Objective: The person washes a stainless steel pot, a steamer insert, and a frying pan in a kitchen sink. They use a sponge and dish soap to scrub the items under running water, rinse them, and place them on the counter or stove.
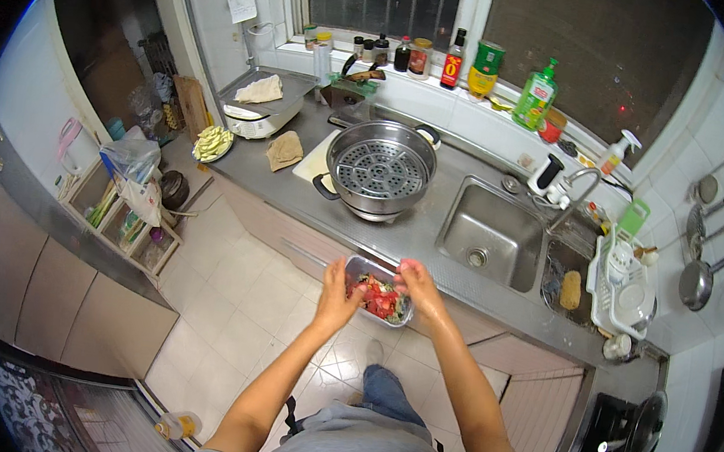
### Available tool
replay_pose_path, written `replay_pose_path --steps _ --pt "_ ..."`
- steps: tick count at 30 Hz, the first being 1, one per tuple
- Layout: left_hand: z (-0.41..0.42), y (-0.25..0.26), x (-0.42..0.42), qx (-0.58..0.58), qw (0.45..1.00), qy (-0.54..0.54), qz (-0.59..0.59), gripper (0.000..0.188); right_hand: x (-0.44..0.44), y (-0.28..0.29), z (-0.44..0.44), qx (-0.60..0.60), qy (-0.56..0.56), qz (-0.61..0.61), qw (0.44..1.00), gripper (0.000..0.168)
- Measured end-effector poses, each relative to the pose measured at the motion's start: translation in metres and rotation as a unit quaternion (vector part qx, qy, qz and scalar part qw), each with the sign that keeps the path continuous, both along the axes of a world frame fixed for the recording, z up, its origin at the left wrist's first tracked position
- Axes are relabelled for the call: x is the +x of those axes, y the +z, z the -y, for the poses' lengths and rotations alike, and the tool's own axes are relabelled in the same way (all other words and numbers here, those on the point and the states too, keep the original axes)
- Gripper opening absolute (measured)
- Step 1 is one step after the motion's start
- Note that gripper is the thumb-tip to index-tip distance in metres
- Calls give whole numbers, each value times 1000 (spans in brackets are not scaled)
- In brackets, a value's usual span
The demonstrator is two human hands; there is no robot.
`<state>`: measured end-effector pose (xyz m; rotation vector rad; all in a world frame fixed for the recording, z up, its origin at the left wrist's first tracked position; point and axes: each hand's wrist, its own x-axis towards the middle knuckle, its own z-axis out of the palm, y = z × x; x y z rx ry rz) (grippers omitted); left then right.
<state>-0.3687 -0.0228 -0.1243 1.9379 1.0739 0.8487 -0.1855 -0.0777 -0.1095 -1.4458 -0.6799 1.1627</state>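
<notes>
Below the counter's front edge is a rectangular see-through container (406, 322) with red food pieces and darker green scraps (382, 300) in it. My left hand (337, 295) is over its left side, thumb and fingers apart, with nothing seen in it. Over the right side is my right hand (423, 287), its fingers curled; whether they hold anything is hidden. On the counter beyond stands a steel steamer pot (381, 169) with a perforated tray inside, partly over a white cutting board (310, 167). A brown cloth (285, 150) lies left of the board.
A steel sink (491, 228) with a faucet (575, 181) is right of the pot. Farther right is a white dish rack (599, 285). A plate of sliced pale-green vegetable (213, 144) sits at the counter's left end. Bottles, including a green soap bottle (535, 99), line the sill.
</notes>
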Motion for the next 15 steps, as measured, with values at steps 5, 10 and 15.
replay_pose_path --steps 5,10,15 --pt "-78 29 -2 129 985 17 -117 68 76 -10 -83 36 8 254 967 50" --pt "-154 34 11 94 982 73 -149 71 138 -25 -158 -45 -58 302 950 72" --pt "-205 41 36 142 971 86 -174 68 159 -18 -199 -162 -13 100 982 88"
